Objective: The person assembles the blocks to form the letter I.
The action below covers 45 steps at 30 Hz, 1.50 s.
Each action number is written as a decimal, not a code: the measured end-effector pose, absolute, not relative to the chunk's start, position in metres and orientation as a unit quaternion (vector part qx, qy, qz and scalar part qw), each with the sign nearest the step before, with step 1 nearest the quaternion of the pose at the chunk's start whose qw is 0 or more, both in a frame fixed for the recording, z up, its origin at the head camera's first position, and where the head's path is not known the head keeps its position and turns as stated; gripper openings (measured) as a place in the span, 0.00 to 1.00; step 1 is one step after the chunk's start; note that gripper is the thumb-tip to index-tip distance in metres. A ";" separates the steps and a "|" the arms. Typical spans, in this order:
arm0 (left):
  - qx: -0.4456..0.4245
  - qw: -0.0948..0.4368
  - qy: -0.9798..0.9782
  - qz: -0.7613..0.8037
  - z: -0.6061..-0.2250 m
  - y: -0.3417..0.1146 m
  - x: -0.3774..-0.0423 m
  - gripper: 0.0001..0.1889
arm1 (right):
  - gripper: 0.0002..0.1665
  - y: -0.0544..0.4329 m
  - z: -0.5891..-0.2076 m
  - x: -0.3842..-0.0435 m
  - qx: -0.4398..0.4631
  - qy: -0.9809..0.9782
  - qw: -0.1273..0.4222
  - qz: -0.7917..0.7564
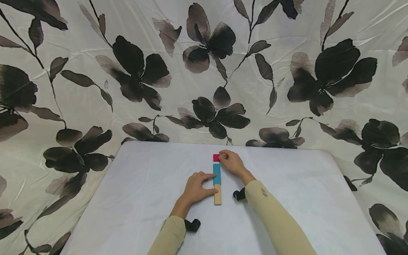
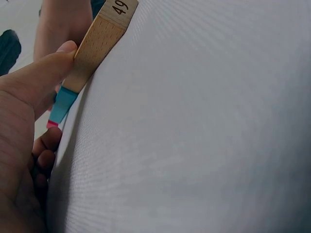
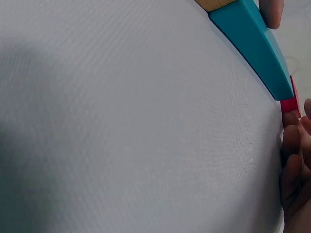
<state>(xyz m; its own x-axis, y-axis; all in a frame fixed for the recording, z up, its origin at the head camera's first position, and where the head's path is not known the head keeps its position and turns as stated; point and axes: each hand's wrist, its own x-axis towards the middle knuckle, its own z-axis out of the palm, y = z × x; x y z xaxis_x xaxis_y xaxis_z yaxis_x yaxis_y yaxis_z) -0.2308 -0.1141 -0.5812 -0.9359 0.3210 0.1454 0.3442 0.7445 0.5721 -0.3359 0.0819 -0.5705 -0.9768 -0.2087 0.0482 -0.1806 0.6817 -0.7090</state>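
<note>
A plain wooden block (image 1: pixel 217 194), a teal block (image 1: pixel 217 174) and a small red block (image 1: pixel 216 158) lie in a row on the white table. A narrow gap shows between teal and red. My left hand (image 1: pixel 195 187) is left of the row: its extended thumb touches the wooden block's side, its forefinger the teal block. In the left wrist view, the wooden block's end (image 2: pixel 119 9) reads 49. At the far end, my right hand (image 1: pixel 232 163) holds the red block with bent fingers at its right side. The right wrist view shows these fingers (image 3: pixel 291 167) by the red block (image 3: pixel 290 103).
The white tabletop (image 1: pixel 143 184) stretches to both sides of the row. Behind its far edge hangs a pale cloth (image 1: pixel 178 88) with dark flowers. Black wrist-worn devices (image 1: pixel 193 225) stick out by both cuffs, close to the table.
</note>
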 end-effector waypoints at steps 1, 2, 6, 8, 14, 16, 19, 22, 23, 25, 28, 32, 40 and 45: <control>-0.178 0.017 -0.934 -0.310 -0.581 -0.114 -0.231 0.31 | 0.18 0.082 -0.570 -0.336 -0.104 0.917 0.017 -0.385; -0.178 0.016 -0.933 -0.311 -0.581 -0.114 -0.231 0.31 | 0.18 0.082 -0.570 -0.336 -0.100 0.917 0.017 -0.386; -0.180 0.015 -0.933 -0.312 -0.580 -0.113 -0.231 0.31 | 0.17 0.082 -0.570 -0.337 -0.087 0.920 0.016 -0.382; -0.181 0.016 -0.933 -0.311 -0.580 -0.114 -0.231 0.31 | 0.16 0.081 -0.571 -0.337 -0.082 0.921 0.015 -0.381; -0.179 0.013 -0.934 -0.310 -0.578 -0.114 -0.230 0.31 | 0.17 0.079 -0.571 -0.336 -0.076 0.921 0.018 -0.382; -0.179 0.012 -0.934 -0.309 -0.578 -0.114 -0.230 0.31 | 0.16 0.079 -0.571 -0.337 -0.075 0.920 0.018 -0.384; -0.178 0.012 -0.935 -0.306 -0.579 -0.115 -0.230 0.31 | 0.16 0.079 -0.571 -0.337 -0.077 0.919 0.016 -0.387; -0.177 0.011 -0.935 -0.307 -0.579 -0.115 -0.231 0.32 | 0.16 0.079 -0.571 -0.337 -0.080 0.918 0.015 -0.388; -0.176 0.011 -0.935 -0.308 -0.579 -0.115 -0.231 0.32 | 0.16 0.079 -0.571 -0.337 -0.081 0.918 0.015 -0.388; -0.176 0.012 -0.935 -0.308 -0.579 -0.115 -0.231 0.32 | 0.16 0.079 -0.571 -0.338 -0.080 0.918 0.015 -0.387; -0.177 0.013 -0.935 -0.307 -0.580 -0.115 -0.231 0.32 | 0.16 0.079 -0.572 -0.338 -0.077 0.920 0.016 -0.384; -0.178 0.018 -0.934 -0.309 -0.581 -0.115 -0.230 0.32 | 0.17 0.078 -0.573 -0.337 -0.073 0.921 0.019 -0.382; -0.175 0.008 -0.936 -0.306 -0.580 -0.116 -0.230 0.32 | 0.17 0.077 -0.572 -0.335 -0.068 0.920 0.017 -0.386; -0.179 0.011 -0.935 -0.305 -0.580 -0.115 -0.229 0.32 | 0.17 0.078 -0.574 -0.335 -0.067 0.920 0.012 -0.385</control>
